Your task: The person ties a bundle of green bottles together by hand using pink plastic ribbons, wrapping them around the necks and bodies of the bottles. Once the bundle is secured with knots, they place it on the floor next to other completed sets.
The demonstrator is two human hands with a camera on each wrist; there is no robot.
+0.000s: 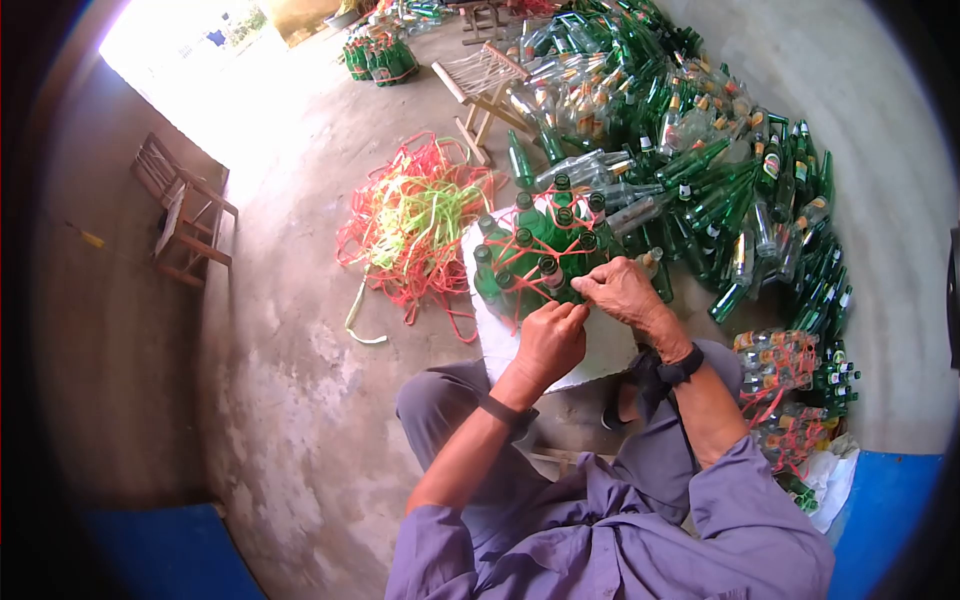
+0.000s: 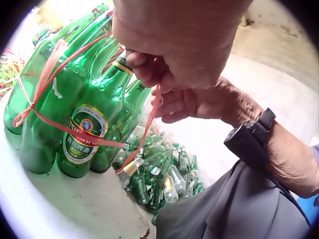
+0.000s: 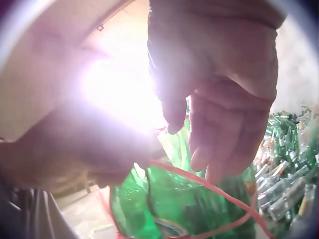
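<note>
1. Nearest the head camera is a purple-grey shirt (image 1: 600, 545) on a seated person, with two grey knees and a dark band on each wrist.
2. Two hands meet at the near edge of the bundle. The left hand (image 1: 552, 343) has its fingers curled in, pinching the red strap (image 2: 112, 144). The right hand (image 1: 628, 292) has bent fingers close beside it; whether they grip the strap I cannot tell, as glare washes out much of the right wrist view.
3. The bundle of green bottles (image 1: 540, 235) stands upright on the surface, just in front of the hands. At least ten mouths show; bodies towards the middle are hidden. One label faces the left wrist camera, partly crossed by the strap.
4. The surface (image 1: 600, 355) is a single white slab, rough at its edge.
5. Left of it, one tangle of red and yellow-green strapping (image 1: 420, 230) lies on the stained concrete floor (image 1: 270, 400).
6. Right, a heap of green and clear bottles (image 1: 690, 150), too many to count, lies along a pale wall (image 1: 890, 200).
7. Farther off are one wooden chair (image 1: 185, 220), a folding stool (image 1: 482, 75), a second bound bundle (image 1: 380, 62) and an overexposed opening (image 1: 190, 70).
</note>
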